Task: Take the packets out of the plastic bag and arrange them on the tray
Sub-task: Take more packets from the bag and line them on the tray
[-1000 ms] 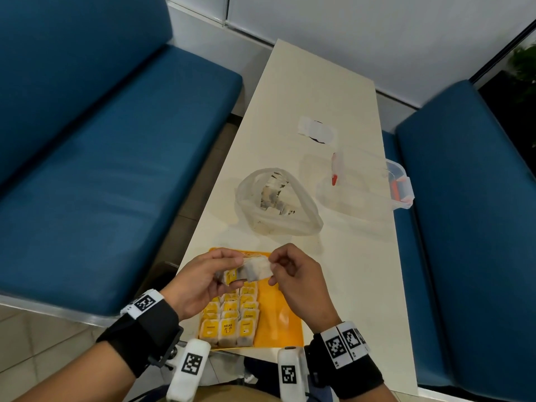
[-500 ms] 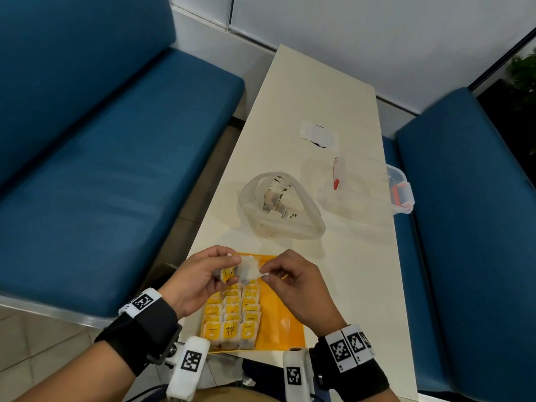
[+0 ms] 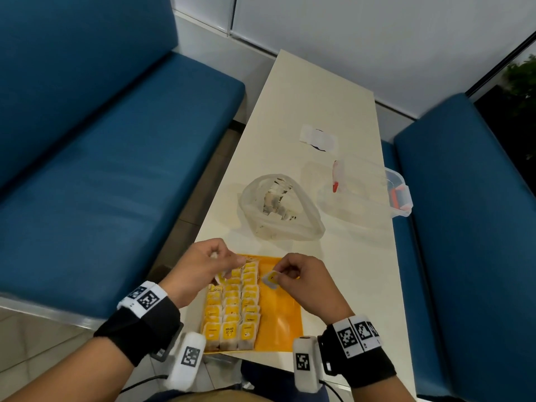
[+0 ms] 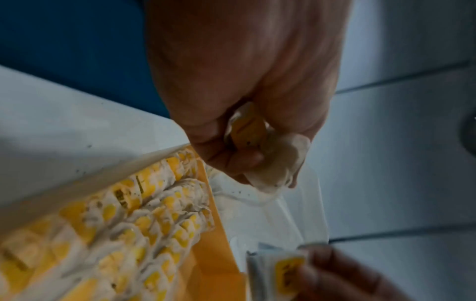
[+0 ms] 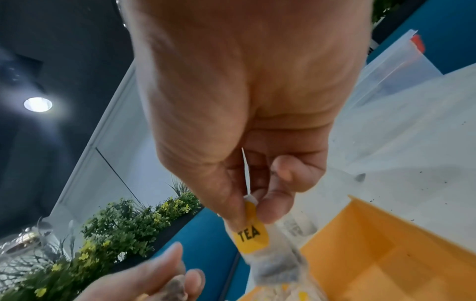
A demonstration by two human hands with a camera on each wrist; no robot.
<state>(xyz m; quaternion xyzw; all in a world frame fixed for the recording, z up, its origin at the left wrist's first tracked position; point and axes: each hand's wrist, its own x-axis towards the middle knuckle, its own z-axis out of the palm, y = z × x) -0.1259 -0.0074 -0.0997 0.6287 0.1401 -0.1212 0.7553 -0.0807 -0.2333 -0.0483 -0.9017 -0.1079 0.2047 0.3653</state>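
The hands had parted; left hand (image 3: 203, 265) and right hand (image 3: 301, 275) each pinched a packet (image 3: 271, 278), best laid flat beside the rows on the tray (image 3: 285, 320).

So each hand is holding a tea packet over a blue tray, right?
Not quite: the tray is orange-yellow, not blue; only the benches are blue. The head view shows it. The rest holds: the left hand and the right hand each hold a tea packet above it.

Café booth: blue benches (image 3: 121, 158), narrow table (image 3: 313, 111)
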